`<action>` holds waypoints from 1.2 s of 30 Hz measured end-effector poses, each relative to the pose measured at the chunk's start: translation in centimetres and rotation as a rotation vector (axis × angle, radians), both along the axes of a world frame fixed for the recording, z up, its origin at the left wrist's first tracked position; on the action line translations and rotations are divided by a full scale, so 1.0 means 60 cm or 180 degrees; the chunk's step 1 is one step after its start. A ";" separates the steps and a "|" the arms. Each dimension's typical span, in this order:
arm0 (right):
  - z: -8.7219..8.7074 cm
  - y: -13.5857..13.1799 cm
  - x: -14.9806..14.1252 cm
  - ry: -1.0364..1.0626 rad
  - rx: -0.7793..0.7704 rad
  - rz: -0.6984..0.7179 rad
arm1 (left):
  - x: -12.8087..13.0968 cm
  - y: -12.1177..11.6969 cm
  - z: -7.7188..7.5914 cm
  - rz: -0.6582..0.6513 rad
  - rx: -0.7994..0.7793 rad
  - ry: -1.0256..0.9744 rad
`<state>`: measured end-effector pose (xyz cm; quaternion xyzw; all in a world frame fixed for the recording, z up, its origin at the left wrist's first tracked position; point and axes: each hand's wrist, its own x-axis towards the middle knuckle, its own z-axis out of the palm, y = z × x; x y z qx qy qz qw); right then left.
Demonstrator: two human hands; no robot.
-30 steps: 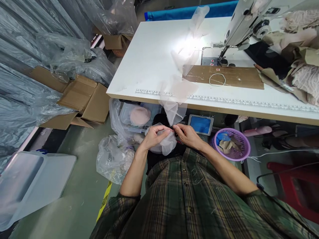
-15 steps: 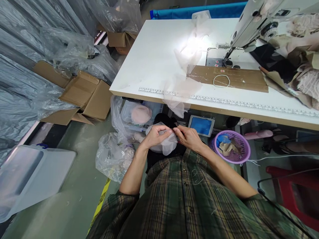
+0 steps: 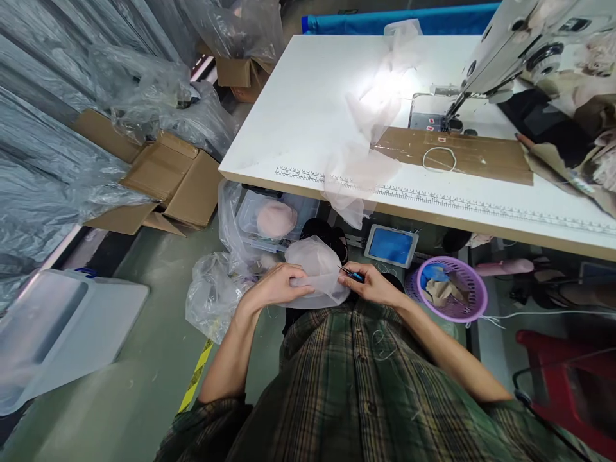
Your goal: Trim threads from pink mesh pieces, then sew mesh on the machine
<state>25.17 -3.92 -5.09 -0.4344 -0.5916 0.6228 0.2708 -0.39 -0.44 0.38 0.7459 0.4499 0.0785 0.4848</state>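
Note:
Above my lap, my left hand [image 3: 275,284] pinches the near-left side of a piece of sheer pale pink fabric [image 3: 315,262], thumb on top. The fabric is bunched into a loose rounded shape. In my right hand [image 3: 374,286] is a small pair of thread snips [image 3: 355,275] with a blue handle, its dark blades pointing left at the fabric's right edge. My right fingertips also touch that edge. A strip of similar sheer fabric [image 3: 362,172] lies across the table and hangs over its front edge.
A sewing machine [image 3: 500,54] stands on the white table [image 3: 308,102], with cardboard [image 3: 500,155] in front of it. Below are a purple basket [image 3: 452,316] and a clear bin [image 3: 246,215]. Plastic bags [image 3: 212,292] and an open carton [image 3: 190,189] are left; a red stool [image 3: 548,366] is right.
My hands have moved apart, and the fabric between them is spread wider. The snips now show plainly in my right hand. The view has shifted slightly.

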 end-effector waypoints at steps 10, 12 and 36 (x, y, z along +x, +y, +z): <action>-0.079 0.021 -0.048 -0.0863 0.0213 -0.1151 | -0.018 0.035 -0.118 0.1896 0.1083 0.0319; -0.077 0.019 -0.046 -0.0977 0.0272 -0.1366 | 0.004 0.026 -0.129 0.1423 0.1490 0.0423; 0.102 -0.042 -0.041 0.0232 0.1962 -0.0604 | 0.085 0.004 0.018 0.1275 0.2657 -0.1015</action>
